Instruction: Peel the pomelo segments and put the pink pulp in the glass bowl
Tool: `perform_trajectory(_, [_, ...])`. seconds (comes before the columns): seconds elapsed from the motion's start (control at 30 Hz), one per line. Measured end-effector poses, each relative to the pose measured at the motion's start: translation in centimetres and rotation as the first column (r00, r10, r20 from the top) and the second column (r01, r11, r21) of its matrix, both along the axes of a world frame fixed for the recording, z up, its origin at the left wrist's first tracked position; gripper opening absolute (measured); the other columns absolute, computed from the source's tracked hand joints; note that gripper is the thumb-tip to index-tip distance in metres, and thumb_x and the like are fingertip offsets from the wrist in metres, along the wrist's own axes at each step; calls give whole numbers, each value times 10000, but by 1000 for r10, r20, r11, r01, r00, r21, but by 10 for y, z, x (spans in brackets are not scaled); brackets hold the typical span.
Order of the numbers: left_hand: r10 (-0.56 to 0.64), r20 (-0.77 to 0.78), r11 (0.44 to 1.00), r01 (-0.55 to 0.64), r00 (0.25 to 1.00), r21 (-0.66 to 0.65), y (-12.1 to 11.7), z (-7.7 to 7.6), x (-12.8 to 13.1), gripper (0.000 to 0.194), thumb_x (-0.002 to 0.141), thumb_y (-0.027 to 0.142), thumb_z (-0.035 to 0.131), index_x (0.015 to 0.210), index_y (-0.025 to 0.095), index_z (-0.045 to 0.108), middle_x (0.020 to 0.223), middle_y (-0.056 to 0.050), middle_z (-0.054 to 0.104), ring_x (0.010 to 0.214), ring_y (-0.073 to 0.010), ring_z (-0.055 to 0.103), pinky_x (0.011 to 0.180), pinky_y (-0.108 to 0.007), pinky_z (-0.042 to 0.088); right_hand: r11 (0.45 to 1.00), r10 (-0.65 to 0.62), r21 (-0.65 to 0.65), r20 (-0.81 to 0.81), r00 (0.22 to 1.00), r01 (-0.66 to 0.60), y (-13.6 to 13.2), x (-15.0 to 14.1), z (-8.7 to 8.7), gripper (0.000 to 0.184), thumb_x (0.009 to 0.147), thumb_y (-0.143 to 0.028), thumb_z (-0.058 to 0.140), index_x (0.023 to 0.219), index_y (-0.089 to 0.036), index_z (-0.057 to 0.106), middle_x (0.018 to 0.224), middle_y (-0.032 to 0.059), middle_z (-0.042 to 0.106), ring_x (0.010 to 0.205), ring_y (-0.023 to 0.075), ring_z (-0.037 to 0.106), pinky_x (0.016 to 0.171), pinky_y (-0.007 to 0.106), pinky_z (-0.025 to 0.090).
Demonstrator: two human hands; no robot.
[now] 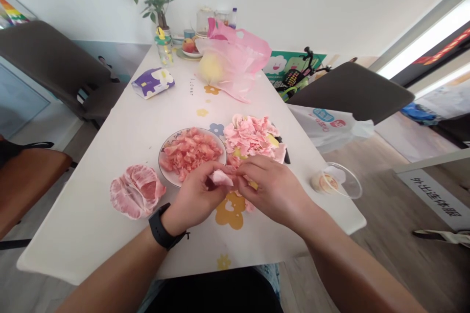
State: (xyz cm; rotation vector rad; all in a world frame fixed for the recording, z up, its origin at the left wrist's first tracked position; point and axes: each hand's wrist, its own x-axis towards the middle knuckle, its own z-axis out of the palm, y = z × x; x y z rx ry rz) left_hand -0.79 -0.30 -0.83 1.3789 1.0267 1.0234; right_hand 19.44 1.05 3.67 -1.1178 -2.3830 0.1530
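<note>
Peeling thin pomelo membrane point(221, 178) w/ hands point(193, 200) point(273, 188); pulpy flesh point(187, 151) on plate point(160, 162)

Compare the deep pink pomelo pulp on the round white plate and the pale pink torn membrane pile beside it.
The pomelo pulp is deeper pink and chunky, while the membrane pile is paler, in thin torn scraps. The pulp sits in a white plate; the pile spreads wider, with yellow bits. Both are pink.

A pale pink strip of pomelo membrane point(222, 178) was pinched between the left hand point(194, 200) and right hand point(273, 190). Just beyond them, a white plate point(166, 172) held torn coral pulp point(190, 150), with shredded membranes point(251, 136) heaped beside it. A half-peeled pomelo cluster point(136, 191) lay left of the hands.
</note>
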Motion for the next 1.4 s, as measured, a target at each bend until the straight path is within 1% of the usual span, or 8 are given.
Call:
perform_trajectory(0.13, [22,8,1000,-22,1000,0,0,1,-1,231,858,194,725,1087,230,717,984,-56,753,799,-194,659,705,-313,500,996,37,-73,-83,996,-43,1,3,1,124,1008,-209,627,952,-209,738,960,84,764,910,225,714,780,353,575])
perform_trajectory(0.37, [-10,3,999,10,1000,35,0,-1,-1,256,834,128,699,1068,227,731,983,-40,753,779,-172,646,684,-286,485,986,129,-92,-104,986,-138,4,0,1,239,1058,-212,565,942,-207,774,870,63,739,804,187,671,697,312,542])
perform_trajectory(0.57, [0,-32,1000,1,999,24,1,-2,-1,268,831,118,682,1072,224,728,934,-29,733,746,-160,614,658,-276,458,998,58,-19,26,998,-58,1,-2,2,209,1007,-169,584,895,-167,760,813,55,709,731,179,633,636,304,473])
perform_trajectory(0.93, [-52,-55,999,53,997,13,-1,2,0,183,854,174,713,1034,203,712,923,-28,727,754,-157,616,669,-277,471,997,0,-79,83,997,7,-4,-7,2,184,917,-116,618,749,-193,630,770,21,647,663,151,562,587,292,381])
perform_trajectory(1.17, [11,164,997,2,986,-82,2,5,-3,171,876,223,762,1023,202,678,945,-54,765,910,-227,710,802,-351,537,994,-96,-45,-30,995,95,9,22,-5,189,977,-124,543,922,-200,707,951,72,724,840,192,692,721,302,504])
perform_trajectory(1.23, [46,231,996,-26,972,-89,3,4,-5,165,876,236,790,995,210,679,950,-52,765,932,-231,712,822,-360,539,992,-114,-47,41,993,116,15,36,-10,215,990,-128,533,960,-198,734,990,89,748,891,214,719,750,317,523])
perform_trajectory(1.33, [75,329,997,-60,941,-54,3,0,-7,149,869,244,829,880,215,683,1079,-44,745,972,-211,694,846,-349,536,967,-206,-89,270,941,237,21,52,-18,286,1041,-251,545,846,-214,750,806,67,753,736,237,709,612,338,470])
perform_trajectory(1.4, [64,373,997,-48,925,-52,3,-2,-8,182,880,276,835,832,210,673,1094,-34,729,932,-186,676,820,-330,529,951,-267,-70,306,914,302,21,55,-22,272,1053,-261,529,942,-218,774,793,59,771,697,245,702,578,346,449])
